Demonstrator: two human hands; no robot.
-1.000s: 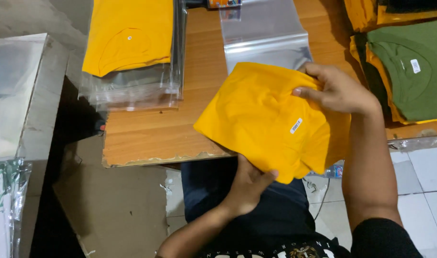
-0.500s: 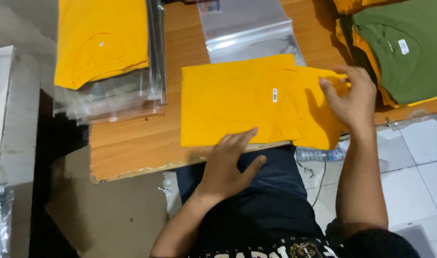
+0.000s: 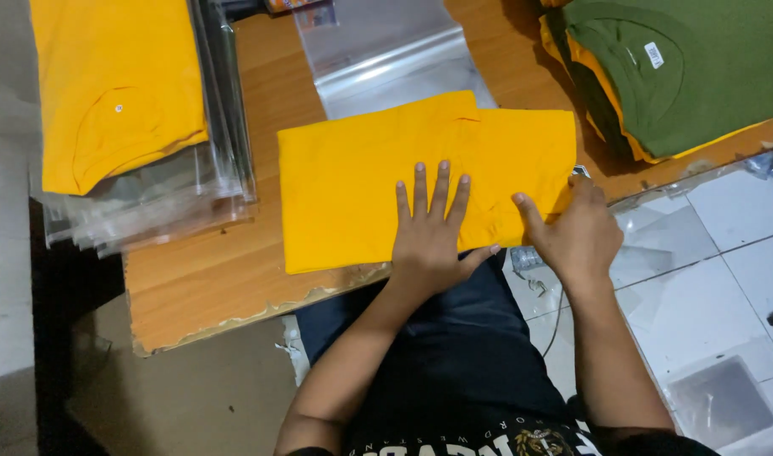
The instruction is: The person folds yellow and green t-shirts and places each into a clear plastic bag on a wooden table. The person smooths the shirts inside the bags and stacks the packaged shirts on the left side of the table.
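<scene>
Head camera looks steeply down (close) at wooden table [image 3: 234,279].

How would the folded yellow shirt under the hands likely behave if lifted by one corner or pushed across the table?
The folded yellow shirt is soft cloth, so it would probably sag and unfold if lifted by a corner. It lies flat under the left hand, so it won't roll or tip. Its near edge overhangs the wooden table by the right hand; a push could bunch it or slide it off.

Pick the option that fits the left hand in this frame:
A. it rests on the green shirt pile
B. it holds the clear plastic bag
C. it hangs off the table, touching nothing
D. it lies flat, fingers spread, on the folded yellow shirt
D: the left hand lies palm down with fingers spread on the folded yellow shirt, while the right hand is at the shirt's right edge.
</scene>
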